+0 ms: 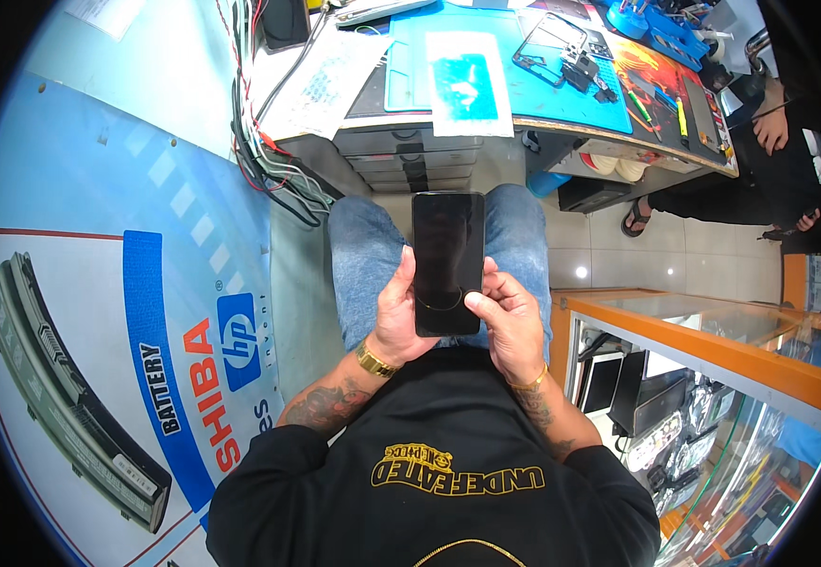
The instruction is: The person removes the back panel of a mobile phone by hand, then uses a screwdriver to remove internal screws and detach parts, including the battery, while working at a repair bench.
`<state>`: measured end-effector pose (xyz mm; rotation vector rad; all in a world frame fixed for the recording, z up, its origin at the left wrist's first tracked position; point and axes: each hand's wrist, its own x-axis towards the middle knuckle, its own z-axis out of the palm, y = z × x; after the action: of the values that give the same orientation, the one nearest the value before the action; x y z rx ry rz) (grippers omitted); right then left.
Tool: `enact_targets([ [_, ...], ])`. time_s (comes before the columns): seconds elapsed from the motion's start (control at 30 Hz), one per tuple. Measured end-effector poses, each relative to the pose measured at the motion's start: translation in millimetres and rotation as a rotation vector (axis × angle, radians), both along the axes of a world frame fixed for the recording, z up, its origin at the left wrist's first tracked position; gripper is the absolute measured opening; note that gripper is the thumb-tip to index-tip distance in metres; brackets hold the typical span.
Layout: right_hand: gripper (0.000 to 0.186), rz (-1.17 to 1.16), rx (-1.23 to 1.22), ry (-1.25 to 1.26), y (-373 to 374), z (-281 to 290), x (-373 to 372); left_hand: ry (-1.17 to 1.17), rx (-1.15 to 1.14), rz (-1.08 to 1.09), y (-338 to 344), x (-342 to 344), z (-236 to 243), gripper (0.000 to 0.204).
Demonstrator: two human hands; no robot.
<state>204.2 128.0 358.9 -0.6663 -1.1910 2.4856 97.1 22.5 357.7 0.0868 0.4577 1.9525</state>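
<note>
A black smartphone (448, 250) with a dark screen is held upright over my lap, between both hands. My left hand (401, 314) supports its lower left side, thumb along the edge and the other fingers mostly hidden behind it. Gripping the lower right side is my right hand (513, 326); its thumb rests at the screen's lower right corner and its fingers curl around the edge. Beyond my knees, a white-edged sheet with a blue patch (470, 83) hangs slightly over the front edge of the blue work mat (562, 106).
A phone frame (550, 47) with small black parts lies on the mat, with pen-like tools (682, 118) farther right. Bundled cables (257, 156) hang at the left. A glass display case (703, 331) stands at my right. Another person's hand (770, 129) shows at the far right.
</note>
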Motion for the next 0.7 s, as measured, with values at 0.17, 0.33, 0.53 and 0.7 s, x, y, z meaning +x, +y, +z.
enact_targets([
  [0.17, 0.014, 0.006, -0.009, -0.001, -1, 2, -1, -0.011, -0.035, 0.02, -2, 0, -2, 0.072],
  [0.33, 0.016, 0.009, -0.039, -0.029, -2, 3, -2, -0.044, -0.031, 0.025, -2, 0, 0, 0.076],
  [0.53, 0.017, -0.025, -0.061, -0.025, -1, 6, -1, -0.092, -0.055, 0.008, -1, 2, 1, 0.073],
  [0.7, 0.018, -0.092, 0.86, -0.26, 4, 41, -8, 0.317, -0.19, 0.157, -9, -8, 18, 0.075],
])
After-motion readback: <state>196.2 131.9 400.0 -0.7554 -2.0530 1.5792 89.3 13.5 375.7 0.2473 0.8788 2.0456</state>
